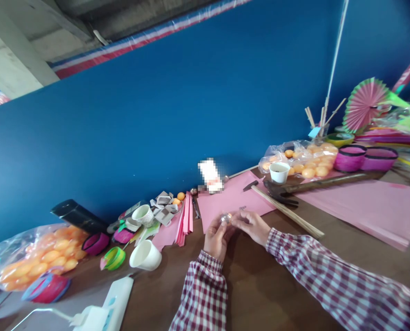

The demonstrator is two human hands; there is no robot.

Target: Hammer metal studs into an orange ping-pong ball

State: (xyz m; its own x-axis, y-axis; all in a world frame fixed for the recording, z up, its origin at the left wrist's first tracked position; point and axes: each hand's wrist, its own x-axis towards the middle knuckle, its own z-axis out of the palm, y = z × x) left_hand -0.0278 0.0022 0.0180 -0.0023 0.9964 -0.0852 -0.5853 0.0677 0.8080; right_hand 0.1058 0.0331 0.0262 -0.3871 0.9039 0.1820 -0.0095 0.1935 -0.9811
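In front of me my left hand (216,240) is closed around a small shiny silver object (226,217), rounded and partly covered by the fingers. Its exact kind is too small to make out. My right hand (252,226) comes in from the right, thumb and fingers pinched together at the object's right side. Both hands are just above the near edge of a pink paper sheet (230,195). Beyond them on the paper lies a small hammer (260,193) with a light wooden handle. A dark pen (195,209) rests left of the sheet.
A claw hammer (283,191) and wooden sticks (303,220) lie at right, near a small white cup (279,173) and bagged orange balls (315,161). To the left are a white paper cup (145,255), folded pink strips (187,216) and a white power strip (118,299). A blue panel (156,115) stands behind.
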